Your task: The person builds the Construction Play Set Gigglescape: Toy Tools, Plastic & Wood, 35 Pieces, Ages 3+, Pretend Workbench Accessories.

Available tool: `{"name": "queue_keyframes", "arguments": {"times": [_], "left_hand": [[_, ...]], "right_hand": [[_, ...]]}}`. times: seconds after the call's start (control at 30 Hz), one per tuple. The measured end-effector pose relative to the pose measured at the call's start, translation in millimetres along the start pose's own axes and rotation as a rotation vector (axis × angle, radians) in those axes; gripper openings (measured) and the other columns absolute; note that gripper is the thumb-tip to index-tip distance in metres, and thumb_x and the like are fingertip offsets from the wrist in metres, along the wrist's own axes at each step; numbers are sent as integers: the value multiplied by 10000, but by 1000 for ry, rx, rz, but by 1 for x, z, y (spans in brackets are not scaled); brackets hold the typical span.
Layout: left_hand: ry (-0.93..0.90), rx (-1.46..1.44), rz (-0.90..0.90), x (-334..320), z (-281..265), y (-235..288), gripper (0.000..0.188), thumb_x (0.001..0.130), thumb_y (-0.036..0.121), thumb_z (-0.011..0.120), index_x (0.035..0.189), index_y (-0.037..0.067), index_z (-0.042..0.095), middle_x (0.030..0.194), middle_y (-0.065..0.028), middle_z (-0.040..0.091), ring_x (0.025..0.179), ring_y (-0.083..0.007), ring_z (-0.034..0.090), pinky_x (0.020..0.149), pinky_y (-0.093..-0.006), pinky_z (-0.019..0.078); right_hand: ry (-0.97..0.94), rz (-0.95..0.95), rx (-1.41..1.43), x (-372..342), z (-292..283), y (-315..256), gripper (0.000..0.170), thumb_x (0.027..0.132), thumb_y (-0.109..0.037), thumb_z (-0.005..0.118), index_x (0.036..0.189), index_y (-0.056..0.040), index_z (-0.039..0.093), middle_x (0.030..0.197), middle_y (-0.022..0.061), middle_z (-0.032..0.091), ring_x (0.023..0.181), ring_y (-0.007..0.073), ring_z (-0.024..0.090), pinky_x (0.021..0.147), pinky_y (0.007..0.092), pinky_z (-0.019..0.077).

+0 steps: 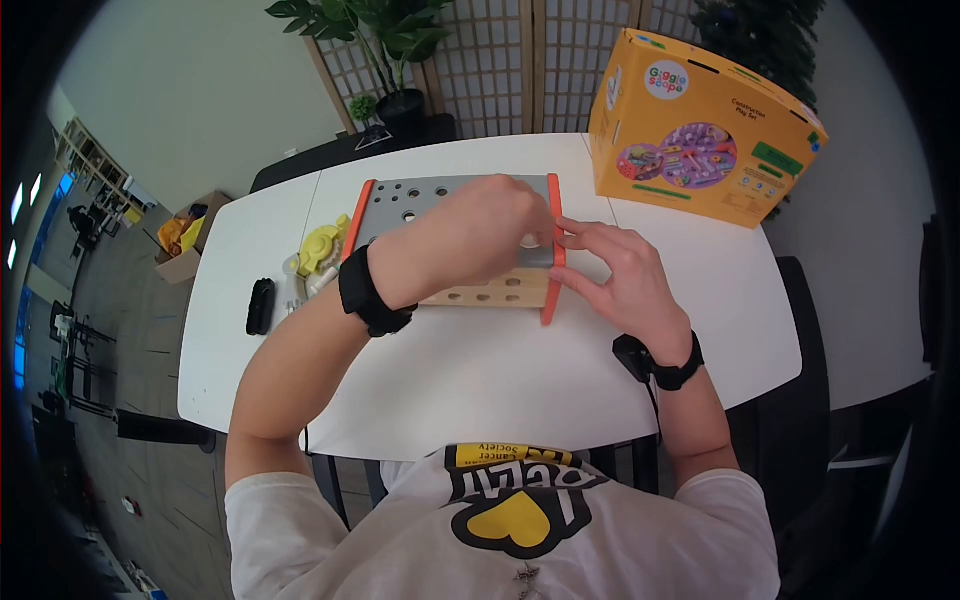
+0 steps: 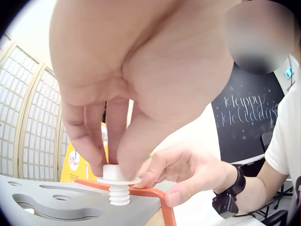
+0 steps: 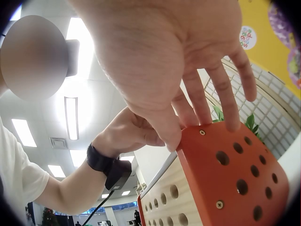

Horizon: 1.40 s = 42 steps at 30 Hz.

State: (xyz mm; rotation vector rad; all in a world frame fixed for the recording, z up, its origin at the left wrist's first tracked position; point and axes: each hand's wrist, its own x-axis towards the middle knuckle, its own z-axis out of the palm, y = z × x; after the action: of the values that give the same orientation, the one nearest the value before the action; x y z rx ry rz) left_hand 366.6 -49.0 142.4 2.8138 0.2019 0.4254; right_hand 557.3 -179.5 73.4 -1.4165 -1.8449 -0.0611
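Over the right end of a toy workbench, my left hand (image 1: 470, 235) pinches a white plastic screw (image 2: 119, 194) by its head. The ribbed shaft of the screw stands upright at the grey perforated top (image 2: 143, 207), close to the corner. My right hand (image 1: 625, 275) rests against the orange side panel (image 3: 225, 162), thumb at the front edge and fingers spread along the upper edge. A pale wooden front board (image 3: 162, 209) with round holes runs below the grey top.
Left of the workbench lie yellow-green toy parts (image 1: 320, 247) and a black object (image 1: 260, 306). A large yellow play set box (image 1: 700, 130) stands at the back right of the white table (image 1: 480, 380). A potted plant (image 1: 402, 105) is behind the table.
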Motion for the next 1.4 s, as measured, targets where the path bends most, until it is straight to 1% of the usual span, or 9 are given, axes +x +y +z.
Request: {"name": "queue_keyframes", "arguments": {"times": [0.17,0.27,0.47,0.67,0.77,0.87,1.07,1.27,1.4], "left_hand": [[72,-156,-19,0,-2,4,122,800,-54,688,895,2,740,894,-154,711,839,-354,674,764,-426,560],[305,88,-30,1,7,8,54,853,9,688,888,-6,727,882,-151,696,839,-355,678,761,-426,563],[-81,245,-229,3,4,12,77,866,50,719,914,-10,713,933,-145,690,895,-349,678,781,-420,557],[7,-49,30,-1,0,0,193,755,-116,643,902,-3,698,929,-143,683,892,-361,664,739,-429,541],[-34,-123,-22,1,-5,0,236,722,-141,595,893,-8,686,925,-141,679,893,-357,657,722,-428,533],[209,-76,3,4,-2,5,133,778,-62,639,892,-15,687,909,-153,678,843,-354,659,713,-427,535],[-14,264,-195,5,8,5,171,877,143,691,849,-25,710,877,-167,688,757,-354,668,720,-431,548],[27,31,-69,4,5,2,52,813,-18,677,840,-27,720,814,-145,700,798,-334,688,704,-411,554],[-88,-72,-111,7,-7,2,155,762,-105,601,842,-27,708,823,-140,698,784,-311,682,680,-380,546]], "right_hand": [[-7,-4,-3,1,-2,-2,330,823,-241,836,1051,-18,752,1143,107,760,941,315,734,833,391,580],[-16,15,-10,1,-2,-2,354,823,-240,835,1087,-20,748,1110,106,765,932,313,734,826,390,579],[6,-19,-17,0,0,1,381,825,-245,835,1120,-22,744,1064,110,769,906,315,733,815,388,576],[-11,12,1,0,-2,-2,351,823,-245,837,1075,-18,747,1096,112,765,924,319,731,823,390,577],[-7,6,-2,0,-1,-1,331,821,-243,837,1045,-16,749,1137,110,759,934,320,731,829,391,577],[6,-3,-5,0,-1,-1,317,820,-239,835,1028,-16,749,1175,108,752,945,320,731,835,391,578],[3,-9,-2,-1,0,0,311,817,-232,836,1022,-14,750,1194,105,749,960,317,731,841,389,579],[-2,16,14,-1,-1,-1,312,819,-232,836,1023,-13,749,1180,101,753,961,320,730,838,387,579],[-11,7,3,0,-2,-1,309,822,-231,833,1028,-19,745,1177,101,753,967,319,730,840,389,580]]}}
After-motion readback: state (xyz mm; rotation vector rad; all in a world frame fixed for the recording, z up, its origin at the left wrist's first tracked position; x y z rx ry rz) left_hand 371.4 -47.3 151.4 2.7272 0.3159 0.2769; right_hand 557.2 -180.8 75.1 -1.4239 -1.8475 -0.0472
